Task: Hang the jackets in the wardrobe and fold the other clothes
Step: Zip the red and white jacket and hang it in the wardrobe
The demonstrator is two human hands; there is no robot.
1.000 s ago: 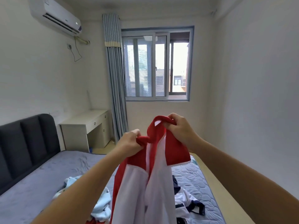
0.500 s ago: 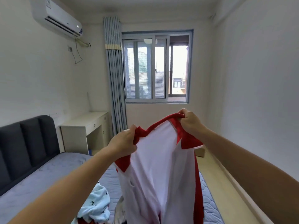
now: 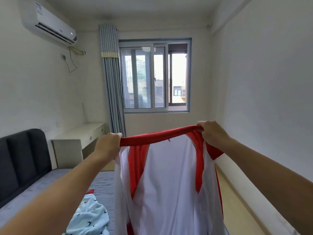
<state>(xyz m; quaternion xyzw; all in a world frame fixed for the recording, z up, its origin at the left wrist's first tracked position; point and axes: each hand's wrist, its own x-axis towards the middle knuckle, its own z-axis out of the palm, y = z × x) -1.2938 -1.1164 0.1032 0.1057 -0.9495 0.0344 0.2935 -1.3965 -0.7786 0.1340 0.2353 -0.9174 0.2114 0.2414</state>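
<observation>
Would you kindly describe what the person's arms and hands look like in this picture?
The left arm and right arm are bare to the frame's edge, no sleeves showing. The left hand and right hand wear no gloves; no watch, bracelet or ring is visible.

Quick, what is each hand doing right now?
Left hand: gripping the red and white jacket by its collar.
Right hand: gripping the collar's other end.

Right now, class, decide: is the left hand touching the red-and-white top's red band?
Touching. The head view shows the left hand gripping one end of the red band, its fingers curled round the fabric with no gap.
</observation>
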